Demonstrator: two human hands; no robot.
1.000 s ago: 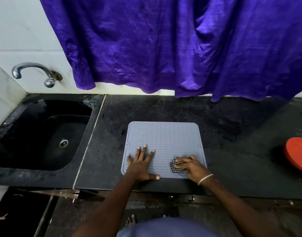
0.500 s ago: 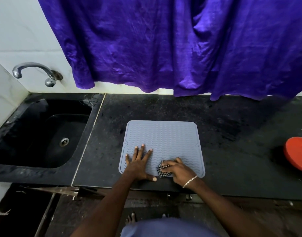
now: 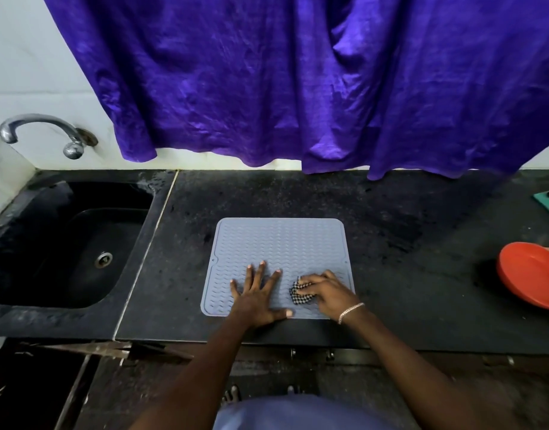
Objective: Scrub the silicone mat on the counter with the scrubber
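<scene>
The silicone mat (image 3: pixel 281 243) lies flat on the dark counter (image 3: pixel 406 274), to the right of the sink (image 3: pixel 71 243). The left hand (image 3: pixel 257 297) rests palm-down with fingers spread on the mat's near-left area and pins the mat in place. The right hand (image 3: pixel 326 291) has its fingers curled over the checkered scrubber (image 3: pixel 299 293) and presses it against the mat just to the right of the left hand's thumb side. Compared with half a second earlier, the scrubber has shifted slightly rightward, away from the left hand; one second earlier it was further right still. This indicates a side-to-side stroke along the near edge. Only the near strip beneath and beside the grip appears to be under treatment; the mat surface beyond the fingertips remains to be covered. A red bowl (image 3: pixel 530 276) sits well apart on the right.
</scene>
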